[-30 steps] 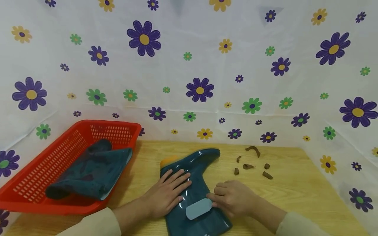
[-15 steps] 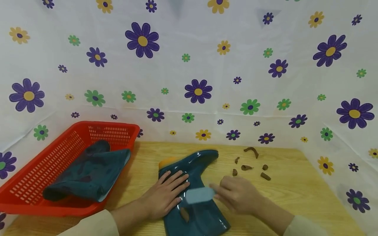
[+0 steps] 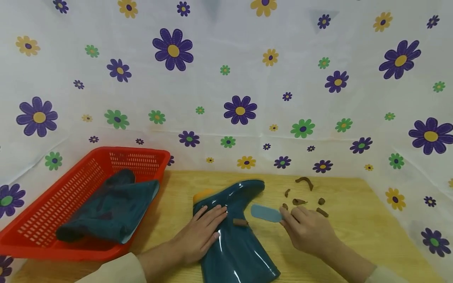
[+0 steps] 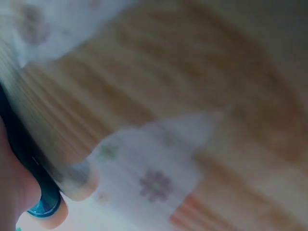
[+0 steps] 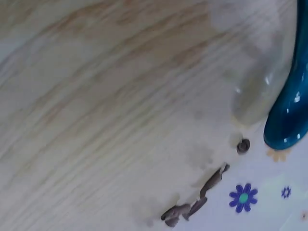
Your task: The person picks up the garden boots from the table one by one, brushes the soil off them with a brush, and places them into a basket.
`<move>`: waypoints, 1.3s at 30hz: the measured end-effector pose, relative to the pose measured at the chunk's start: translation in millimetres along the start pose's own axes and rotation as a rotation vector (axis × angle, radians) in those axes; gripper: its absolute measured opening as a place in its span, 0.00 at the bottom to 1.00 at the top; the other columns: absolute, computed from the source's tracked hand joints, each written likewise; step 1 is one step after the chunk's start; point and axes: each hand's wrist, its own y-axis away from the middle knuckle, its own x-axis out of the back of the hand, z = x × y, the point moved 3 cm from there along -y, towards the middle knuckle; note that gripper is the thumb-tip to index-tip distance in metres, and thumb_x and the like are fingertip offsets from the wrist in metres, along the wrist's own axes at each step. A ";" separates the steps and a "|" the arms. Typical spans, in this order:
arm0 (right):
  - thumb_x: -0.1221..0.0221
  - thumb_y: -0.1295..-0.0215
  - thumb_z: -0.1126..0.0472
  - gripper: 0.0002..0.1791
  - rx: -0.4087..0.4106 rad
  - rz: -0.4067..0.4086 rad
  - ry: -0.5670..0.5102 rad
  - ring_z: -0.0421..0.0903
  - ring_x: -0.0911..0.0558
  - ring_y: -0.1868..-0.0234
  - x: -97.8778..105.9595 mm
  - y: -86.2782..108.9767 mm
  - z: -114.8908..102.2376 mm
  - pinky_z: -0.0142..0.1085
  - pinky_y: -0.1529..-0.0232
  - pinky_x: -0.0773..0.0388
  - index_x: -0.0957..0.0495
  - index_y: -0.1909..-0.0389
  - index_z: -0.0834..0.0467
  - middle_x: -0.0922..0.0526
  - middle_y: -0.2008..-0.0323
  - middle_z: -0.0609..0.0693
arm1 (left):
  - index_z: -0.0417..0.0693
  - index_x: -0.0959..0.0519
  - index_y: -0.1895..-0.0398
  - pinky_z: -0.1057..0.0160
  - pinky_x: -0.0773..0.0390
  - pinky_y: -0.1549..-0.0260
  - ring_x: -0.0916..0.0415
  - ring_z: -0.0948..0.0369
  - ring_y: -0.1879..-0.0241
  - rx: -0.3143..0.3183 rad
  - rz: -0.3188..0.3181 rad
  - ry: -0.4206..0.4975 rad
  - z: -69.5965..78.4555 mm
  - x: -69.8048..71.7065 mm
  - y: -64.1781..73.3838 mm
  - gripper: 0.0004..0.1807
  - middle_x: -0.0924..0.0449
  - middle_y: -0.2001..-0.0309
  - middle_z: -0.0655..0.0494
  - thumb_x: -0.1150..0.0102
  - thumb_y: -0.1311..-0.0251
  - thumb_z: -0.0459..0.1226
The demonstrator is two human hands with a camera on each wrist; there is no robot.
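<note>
A glossy dark teal rubber boot [image 3: 233, 251] with an orange heel lies on its side on the wooden table, toe pointing to the back right. My left hand [image 3: 201, 232] rests on it near the ankle, fingers stretched out. My right hand [image 3: 311, 230] pinches a flat light blue scraper [image 3: 266, 213] by its end, to the right of the boot and apart from it. One brown strip of dirt [image 3: 240, 222] is seen against the boot's front edge near the ankle; whether it touches is unclear. The right wrist view shows the boot toe [image 5: 286, 125], but neither hand nor scraper.
Several brown dirt pieces [image 3: 299, 201] lie scattered right of the toe, close beyond the right hand. At the left stands a red plastic basket [image 3: 67, 175] with a folded, stained teal boot [image 3: 109, 208] in it. A flowered white sheet [image 3: 226, 86] rises behind the table.
My right hand has carried the scraper from the boot's shaft off to the right. The brown strip, first out of sight, appeared low on the shaft and now shows farther up-right. The left hand stays put.
</note>
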 end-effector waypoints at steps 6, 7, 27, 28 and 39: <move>0.59 0.19 0.52 0.25 -0.016 -0.068 -0.054 0.38 0.32 0.80 -6.6 4.7 -0.2 0.23 0.83 0.35 0.15 0.60 0.60 0.27 0.78 0.45 | 0.47 0.40 0.24 0.44 0.55 0.26 0.55 0.55 0.21 -0.021 0.014 -0.051 2.2 0.6 0.5 0.29 0.48 0.21 0.55 0.66 0.21 0.50; 0.59 0.19 0.51 0.26 -0.025 -0.069 -0.055 0.38 0.33 0.80 -7.8 5.4 -1.3 0.23 0.83 0.36 0.15 0.60 0.60 0.27 0.78 0.45 | 0.47 0.40 0.24 0.43 0.55 0.26 0.55 0.55 0.21 -0.026 0.018 -0.056 2.2 1.0 0.3 0.29 0.48 0.21 0.55 0.65 0.21 0.50; 0.39 0.31 0.56 0.16 -0.189 -0.336 0.060 0.46 0.20 0.74 -39.5 27.3 35.6 0.34 0.78 0.22 0.18 0.54 0.66 0.19 0.71 0.54 | 0.50 0.43 0.22 0.43 0.54 0.26 0.58 0.57 0.20 -0.014 -0.038 -0.077 2.3 3.1 -1.3 0.31 0.52 0.20 0.58 0.67 0.22 0.53; 0.41 0.29 0.54 0.17 -0.201 -0.336 0.076 0.46 0.20 0.75 -38.1 30.6 39.6 0.34 0.79 0.22 0.18 0.55 0.66 0.19 0.72 0.54 | 0.51 0.43 0.22 0.42 0.54 0.26 0.58 0.57 0.20 -0.015 -0.043 -0.071 2.7 3.2 -1.6 0.31 0.52 0.20 0.58 0.69 0.22 0.54; 0.72 0.17 0.47 0.40 -0.260 -0.155 0.224 0.48 0.26 0.87 -12.9 67.4 71.7 0.37 0.93 0.33 0.17 0.64 0.69 0.22 0.79 0.57 | 0.53 0.34 0.27 0.42 0.43 0.29 0.45 0.55 0.24 -0.138 -0.183 -0.098 14.0 39.1 14.5 0.31 0.41 0.24 0.58 0.49 0.35 0.39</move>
